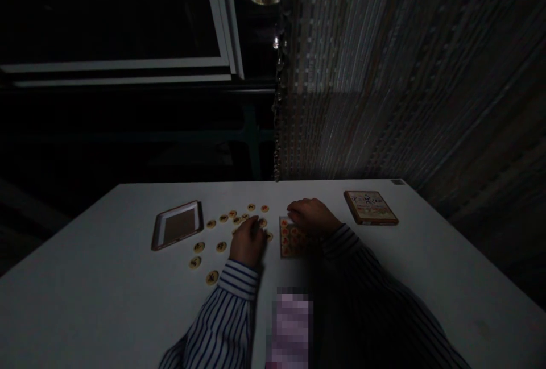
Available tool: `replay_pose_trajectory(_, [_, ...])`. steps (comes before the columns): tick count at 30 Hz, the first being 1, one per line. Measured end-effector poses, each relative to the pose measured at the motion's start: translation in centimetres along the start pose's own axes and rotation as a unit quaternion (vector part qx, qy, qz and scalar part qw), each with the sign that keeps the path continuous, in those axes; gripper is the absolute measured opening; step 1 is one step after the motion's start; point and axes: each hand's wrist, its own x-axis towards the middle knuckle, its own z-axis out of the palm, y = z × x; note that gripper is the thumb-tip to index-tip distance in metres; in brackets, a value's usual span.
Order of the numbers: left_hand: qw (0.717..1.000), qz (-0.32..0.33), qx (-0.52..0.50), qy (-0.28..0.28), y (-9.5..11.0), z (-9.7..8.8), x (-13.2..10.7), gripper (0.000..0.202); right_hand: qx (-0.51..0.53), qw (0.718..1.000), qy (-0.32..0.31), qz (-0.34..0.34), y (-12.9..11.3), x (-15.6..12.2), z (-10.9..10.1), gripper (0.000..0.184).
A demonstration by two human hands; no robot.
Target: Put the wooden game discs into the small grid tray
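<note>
Round xiangqi pieces (221,247) with dark or red characters lie loose on the white table. My left hand (247,242) is among them, its fingers curled down; what they hold, if anything, is hidden. To its right is a shallow square tray (280,244), in which several red-marked pieces (294,232) sit in rows. My right hand (313,215) reaches over the tray's far right part with bent, closed fingers. Whatever is under those fingertips cannot be made out, and the hand covers some of the tray.
An open box lid or shallow tray (177,226) lies at the left of the white table (106,278). A flat box with a printed cover (371,207) rests at the right. Behind the table hangs a string curtain (341,73), beside a dark window (226,28). The light is dim.
</note>
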Motion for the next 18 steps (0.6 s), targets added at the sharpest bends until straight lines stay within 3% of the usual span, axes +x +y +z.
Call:
replay_pose_trajectory(3, [0.998,0.01,0.06,-0.029,0.1,-0.5,1.6,0.038,0.015,1.0,0.013,-0.001,0.4,-0.1,-0.1,0.031])
replay_pose_trajectory(9, [0.974,0.039,0.152,-0.165,0.8,-0.4,4.4,0.034,0.018,1.0,0.023,0.003,0.8,-0.5,-0.7,0.032])
replay_pose_trajectory(18, [0.951,0.066,0.21,-0.218,0.1,-0.1,5.0,0.034,0.025,0.999,0.044,-0.002,1.7,-1.0,-0.8,0.029])
